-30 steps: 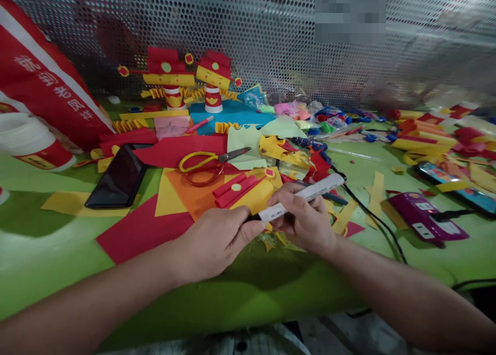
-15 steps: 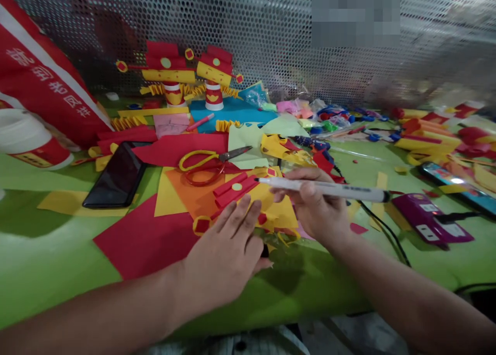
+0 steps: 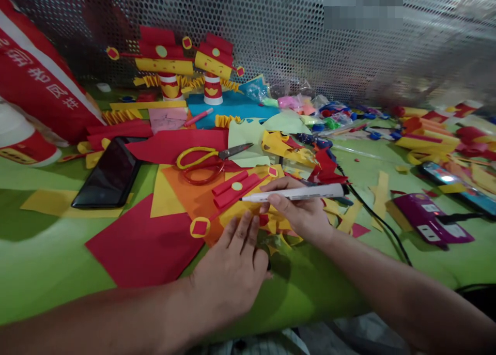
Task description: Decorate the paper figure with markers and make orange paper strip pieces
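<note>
My right hand [image 3: 298, 210] grips a white marker [image 3: 298, 192] with a black end, its tip pointing left, close to the red paper hat [image 3: 232, 192]. This hat has two red rolls, a pale round dot and a yellow-and-red disc [image 3: 200, 227] at its left end. My left hand [image 3: 236, 262] lies with fingers stretched out on the yellow paper [image 3: 232, 218] just below the hat. A small black piece [image 3: 268, 265] shows beside its thumb; whether it is held I cannot tell. Yellow-and-red-handled scissors [image 3: 205, 164] lie behind the hat.
Two paper figures [image 3: 165, 65] stand at the back by a perforated metal panel. A black phone [image 3: 108, 174] and a paper cup [image 3: 25, 138] are at left. Red paper [image 3: 147, 246] lies near my left arm. A purple power strip [image 3: 430, 218] and its cable are at right.
My right hand and the marker have moved left and down, the tip now lower beside the red hat. My left hand has shifted slightly downward. The view has shifted a little.
</note>
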`<action>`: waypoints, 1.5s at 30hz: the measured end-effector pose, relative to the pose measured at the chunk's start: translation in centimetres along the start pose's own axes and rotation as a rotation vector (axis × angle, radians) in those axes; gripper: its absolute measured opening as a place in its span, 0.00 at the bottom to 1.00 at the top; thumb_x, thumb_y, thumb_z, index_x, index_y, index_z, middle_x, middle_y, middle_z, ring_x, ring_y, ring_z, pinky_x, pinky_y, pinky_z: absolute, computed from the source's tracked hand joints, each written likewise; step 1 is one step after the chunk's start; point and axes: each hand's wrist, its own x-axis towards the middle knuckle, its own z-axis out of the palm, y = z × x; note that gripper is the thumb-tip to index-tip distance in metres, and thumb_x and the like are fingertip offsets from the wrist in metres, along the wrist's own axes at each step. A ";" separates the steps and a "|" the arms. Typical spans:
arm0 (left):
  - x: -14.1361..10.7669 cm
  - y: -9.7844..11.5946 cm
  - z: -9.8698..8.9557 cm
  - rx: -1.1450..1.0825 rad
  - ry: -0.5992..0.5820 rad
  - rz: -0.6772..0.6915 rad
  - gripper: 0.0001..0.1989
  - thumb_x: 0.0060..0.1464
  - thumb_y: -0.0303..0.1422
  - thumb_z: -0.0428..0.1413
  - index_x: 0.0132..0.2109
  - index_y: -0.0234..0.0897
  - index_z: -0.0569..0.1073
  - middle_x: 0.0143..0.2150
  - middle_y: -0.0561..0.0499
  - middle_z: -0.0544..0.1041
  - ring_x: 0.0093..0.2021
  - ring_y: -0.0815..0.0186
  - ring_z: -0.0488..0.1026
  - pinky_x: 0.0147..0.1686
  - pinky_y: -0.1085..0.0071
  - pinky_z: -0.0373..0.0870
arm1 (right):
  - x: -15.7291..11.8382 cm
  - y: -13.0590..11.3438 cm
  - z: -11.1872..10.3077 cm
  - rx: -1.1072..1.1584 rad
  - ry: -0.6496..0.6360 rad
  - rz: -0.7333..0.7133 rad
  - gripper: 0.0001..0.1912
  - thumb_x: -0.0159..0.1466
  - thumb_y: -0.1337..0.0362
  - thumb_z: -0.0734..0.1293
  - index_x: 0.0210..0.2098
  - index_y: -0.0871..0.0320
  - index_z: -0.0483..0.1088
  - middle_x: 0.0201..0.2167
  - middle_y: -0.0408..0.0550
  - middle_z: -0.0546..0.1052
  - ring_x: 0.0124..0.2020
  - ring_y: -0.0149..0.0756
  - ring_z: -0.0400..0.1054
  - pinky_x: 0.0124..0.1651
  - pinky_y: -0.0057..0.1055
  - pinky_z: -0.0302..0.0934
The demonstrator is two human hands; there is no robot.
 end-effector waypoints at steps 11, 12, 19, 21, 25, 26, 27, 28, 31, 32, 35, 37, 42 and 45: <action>-0.2 0.3 0.7 0.015 0.030 0.002 0.15 0.59 0.40 0.47 0.33 0.31 0.67 0.49 0.27 0.73 0.54 0.47 0.68 0.49 0.56 0.64 | -0.1 -0.2 0.4 -0.187 0.037 -0.033 0.12 0.58 0.54 0.65 0.27 0.56 0.64 0.18 0.41 0.70 0.19 0.29 0.66 0.21 0.25 0.62; -0.2 0.3 0.7 0.014 0.036 0.003 0.15 0.59 0.40 0.47 0.33 0.31 0.67 0.49 0.27 0.73 0.54 0.47 0.68 0.49 0.56 0.64 | -0.2 -0.2 0.5 -0.195 0.027 -0.038 0.12 0.58 0.54 0.65 0.27 0.56 0.64 0.18 0.41 0.70 0.19 0.29 0.66 0.21 0.25 0.62; -0.1 0.2 0.8 0.009 0.065 0.007 0.14 0.58 0.39 0.48 0.31 0.32 0.65 0.48 0.26 0.73 0.53 0.46 0.69 0.49 0.56 0.65 | -0.6 -0.1 0.6 -0.237 0.014 -0.148 0.07 0.60 0.60 0.64 0.28 0.55 0.63 0.18 0.39 0.69 0.17 0.27 0.66 0.18 0.21 0.61; 0.0 0.2 0.9 0.009 0.068 0.011 0.14 0.58 0.39 0.48 0.31 0.32 0.65 0.48 0.26 0.73 0.53 0.46 0.69 0.49 0.56 0.65 | -0.6 -0.1 0.6 -0.258 0.008 -0.172 0.06 0.60 0.62 0.63 0.28 0.55 0.63 0.18 0.38 0.69 0.18 0.26 0.66 0.18 0.21 0.61; 0.0 0.2 0.9 0.014 0.062 0.005 0.14 0.59 0.39 0.48 0.31 0.32 0.65 0.48 0.26 0.73 0.53 0.46 0.69 0.48 0.57 0.66 | -0.5 -0.4 0.5 -0.310 0.001 -0.170 0.03 0.59 0.66 0.63 0.29 0.55 0.63 0.19 0.39 0.69 0.18 0.26 0.66 0.19 0.20 0.62; 0.0 0.2 0.9 0.013 0.061 0.003 0.14 0.59 0.39 0.48 0.31 0.32 0.65 0.48 0.26 0.73 0.53 0.46 0.69 0.48 0.57 0.66 | -0.5 -0.5 0.5 -0.322 -0.002 -0.164 0.03 0.58 0.67 0.63 0.29 0.55 0.63 0.20 0.39 0.69 0.19 0.26 0.67 0.19 0.20 0.62; 0.0 0.2 0.9 0.012 0.064 0.004 0.14 0.59 0.39 0.48 0.31 0.32 0.65 0.48 0.26 0.73 0.53 0.46 0.69 0.48 0.57 0.65 | -0.5 -0.5 0.5 -0.331 -0.006 -0.163 0.03 0.58 0.67 0.63 0.29 0.55 0.63 0.20 0.39 0.70 0.19 0.26 0.67 0.19 0.20 0.62; 0.0 0.2 0.9 0.011 0.068 0.005 0.14 0.59 0.39 0.48 0.31 0.32 0.65 0.48 0.26 0.73 0.53 0.46 0.69 0.48 0.57 0.65 | -0.6 -0.5 0.6 -0.334 -0.009 -0.166 0.03 0.58 0.67 0.63 0.28 0.55 0.63 0.21 0.39 0.70 0.19 0.26 0.67 0.20 0.20 0.63; -0.1 0.2 0.8 0.008 0.075 0.011 0.14 0.59 0.39 0.47 0.31 0.32 0.65 0.48 0.26 0.73 0.53 0.46 0.70 0.49 0.56 0.64 | -0.7 -0.3 0.6 -0.314 -0.001 -0.184 0.03 0.58 0.67 0.64 0.28 0.55 0.64 0.21 0.40 0.70 0.20 0.26 0.67 0.20 0.21 0.63; -0.1 0.2 0.7 0.004 0.069 0.013 0.14 0.59 0.39 0.47 0.31 0.32 0.65 0.48 0.25 0.73 0.53 0.46 0.69 0.49 0.56 0.64 | -0.7 -0.2 0.5 -0.297 0.012 -0.183 0.03 0.58 0.66 0.64 0.28 0.55 0.65 0.20 0.39 0.70 0.19 0.26 0.66 0.19 0.21 0.62; -0.1 0.2 0.7 -0.003 0.053 0.012 0.15 0.59 0.40 0.48 0.32 0.32 0.65 0.48 0.25 0.73 0.54 0.46 0.69 0.50 0.56 0.63 | -0.6 0.1 -0.4 -0.210 0.089 -0.153 0.04 0.59 0.63 0.66 0.29 0.55 0.67 0.18 0.38 0.70 0.17 0.25 0.64 0.17 0.23 0.59; -0.2 0.3 0.7 -0.007 0.044 0.006 0.15 0.59 0.40 0.48 0.32 0.32 0.65 0.49 0.26 0.73 0.54 0.46 0.68 0.51 0.56 0.62 | -0.3 0.1 -1.3 -0.098 0.176 -0.150 0.05 0.60 0.60 0.66 0.30 0.55 0.67 0.18 0.37 0.69 0.16 0.26 0.63 0.17 0.24 0.59; -0.3 0.2 0.6 -0.008 0.036 0.002 0.15 0.58 0.40 0.48 0.31 0.32 0.65 0.50 0.26 0.72 0.55 0.48 0.68 0.52 0.56 0.61 | 0.1 0.1 -2.6 0.009 0.305 -0.152 0.09 0.59 0.56 0.67 0.28 0.55 0.68 0.17 0.38 0.70 0.15 0.28 0.63 0.16 0.27 0.58; -0.2 0.1 0.7 -0.010 0.024 0.006 0.15 0.58 0.40 0.48 0.32 0.32 0.66 0.50 0.27 0.73 0.55 0.48 0.68 0.51 0.56 0.61 | -0.3 0.3 -2.0 -0.052 0.213 -0.145 0.08 0.60 0.57 0.66 0.30 0.54 0.68 0.18 0.39 0.71 0.17 0.29 0.65 0.19 0.28 0.61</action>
